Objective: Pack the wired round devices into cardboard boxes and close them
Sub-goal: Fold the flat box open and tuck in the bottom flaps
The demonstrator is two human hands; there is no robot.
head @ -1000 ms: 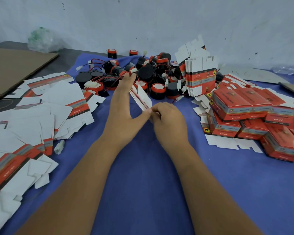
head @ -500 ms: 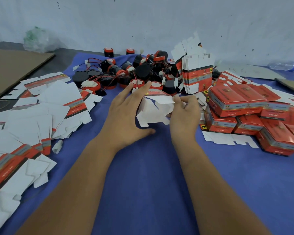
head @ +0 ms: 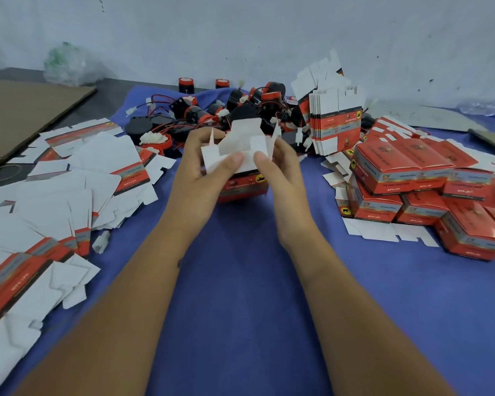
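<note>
A red cardboard box (head: 242, 186) stands erected on the blue cloth at the centre, its white end flaps (head: 240, 141) sticking up. My left hand (head: 203, 178) grips its left side, thumb pressing on a white flap. My right hand (head: 280, 170) grips the right side, its thumb on the same flap. Behind the box lies a heap of black and red round devices (head: 240, 110) with red wires and white plugs. The box's inside is hidden from me.
Flat unfolded boxes (head: 69, 178) spread over the left. A bundle of flat boxes (head: 336, 121) stands upright right of the heap. Several closed red boxes (head: 412, 178) are piled at the right. Brown cardboard sheet (head: 26, 110) lies far left; a plastic bottle (head: 486, 107) far right.
The flat box I held between both hands has been opened into shape and stood on the cloth. Both thumbs have come onto its top flap.
</note>
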